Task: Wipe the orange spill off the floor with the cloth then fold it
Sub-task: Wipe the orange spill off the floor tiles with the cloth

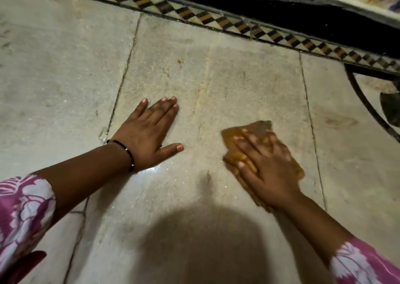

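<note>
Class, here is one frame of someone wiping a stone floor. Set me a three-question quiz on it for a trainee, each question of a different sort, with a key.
1. True or false: the right hand presses the orange-stained crumpled cloth against the pale stone floor.
2. Where is the left hand, the one with the black beaded bracelet at its wrist?
A. lifting the cloth
B. flat on the floor, apart from the cloth
C. raised in the air
3. Fill in: small orange spots remain on the floor between the left hand and the ______ tile border.

Key: 1 true; 2 B; 3 checkered.
</note>
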The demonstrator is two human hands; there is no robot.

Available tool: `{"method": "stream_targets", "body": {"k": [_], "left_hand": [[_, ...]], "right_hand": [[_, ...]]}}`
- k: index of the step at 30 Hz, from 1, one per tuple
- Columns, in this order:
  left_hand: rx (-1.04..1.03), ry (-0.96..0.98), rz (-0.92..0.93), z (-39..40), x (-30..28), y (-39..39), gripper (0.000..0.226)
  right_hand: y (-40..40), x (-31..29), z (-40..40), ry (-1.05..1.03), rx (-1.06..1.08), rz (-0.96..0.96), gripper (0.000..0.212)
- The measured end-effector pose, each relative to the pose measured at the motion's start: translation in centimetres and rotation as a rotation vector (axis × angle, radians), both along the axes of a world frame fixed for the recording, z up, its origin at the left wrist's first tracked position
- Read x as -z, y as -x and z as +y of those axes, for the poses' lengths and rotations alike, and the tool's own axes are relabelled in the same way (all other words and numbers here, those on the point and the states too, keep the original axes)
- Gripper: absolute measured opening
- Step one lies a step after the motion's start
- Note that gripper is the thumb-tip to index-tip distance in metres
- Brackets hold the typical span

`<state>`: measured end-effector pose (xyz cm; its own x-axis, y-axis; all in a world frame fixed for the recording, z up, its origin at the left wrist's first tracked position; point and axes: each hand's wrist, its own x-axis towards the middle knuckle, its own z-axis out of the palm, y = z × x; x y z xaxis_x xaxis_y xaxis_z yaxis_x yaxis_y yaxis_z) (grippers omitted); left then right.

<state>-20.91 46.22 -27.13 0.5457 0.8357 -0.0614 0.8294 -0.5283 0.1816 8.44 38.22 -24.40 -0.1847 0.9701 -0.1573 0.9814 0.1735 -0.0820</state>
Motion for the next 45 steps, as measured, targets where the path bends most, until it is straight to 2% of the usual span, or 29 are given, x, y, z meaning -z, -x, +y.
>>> {"method": "stream_targets", "body": {"k": [3,7,9,13,15,17,21,25,27,29,32,35,37,41,45], "left_hand": [[-0.016,0.010,-0.040,-0.2,-0.1,0.1,0.091],[-0.111,0.002,-0.097,-1.1,-0.1,0.1,0.091],[-0.231,-0.006,-0.103,-2.2,-0.1,-0.1,0.093],[-0.415,0.009,-0.066,-3.6,-0.3,0.8,0.099],[-0.457,0.002,-0.039,-3.7,-0.4,2.1,0.101],[-0.453,-0.001,-0.014,-3.9,-0.4,3.1,0.100],[-0.415,0.006,0.007,-4.3,-0.2,3.4,0.098],[-0.424,0.012,-0.023,-4.4,-0.2,3.6,0.097],[-0.419,0.008,-0.034,-4.4,-0.1,3.7,0.096],[-0.416,0.008,-0.038,-4.4,-0.1,3.8,0.095],[-0.418,0.005,-0.043,-4.4,-0.2,3.8,0.095],[-0.420,0.005,-0.048,-4.4,-0.2,3.8,0.095],[-0.419,0.002,-0.057,-4.4,-0.1,3.8,0.095],[-0.418,0.007,-0.048,-4.5,0.0,3.8,0.094],[-0.427,0.010,-0.030,-4.5,-0.1,3.6,0.094]], "right_hand": [[-4.5,-0.5,1.1,0.023,0.217,-0.021,0.058],[-1.8,-0.5,9.2,0.030,0.547,0.089,0.056],[2.0,-0.4,12.0,0.052,0.500,0.120,0.055],[8.9,0.0,9.8,0.072,0.112,0.092,0.053],[8.7,0.2,6.6,0.044,-0.078,0.054,0.056],[5.9,0.1,4.5,0.027,-0.155,0.025,0.060],[1.1,-0.8,5.8,0.070,0.025,0.000,0.058],[4.2,-1.1,13.0,0.135,0.289,0.146,0.053],[7.4,-1.4,17.1,0.167,0.308,0.177,0.055],[11.1,-1.3,19.7,0.191,0.208,0.173,0.057],[14.4,-1.1,19.0,0.214,-0.074,0.127,0.052],[11.9,-1.0,14.6,0.235,-0.327,0.150,0.052],[7.9,-1.2,11.9,0.228,-0.371,0.188,0.051],[2.7,-1.6,13.1,0.188,-0.103,0.177,0.040],[7.3,-1.3,18.9,0.144,0.106,0.089,0.047]]}}
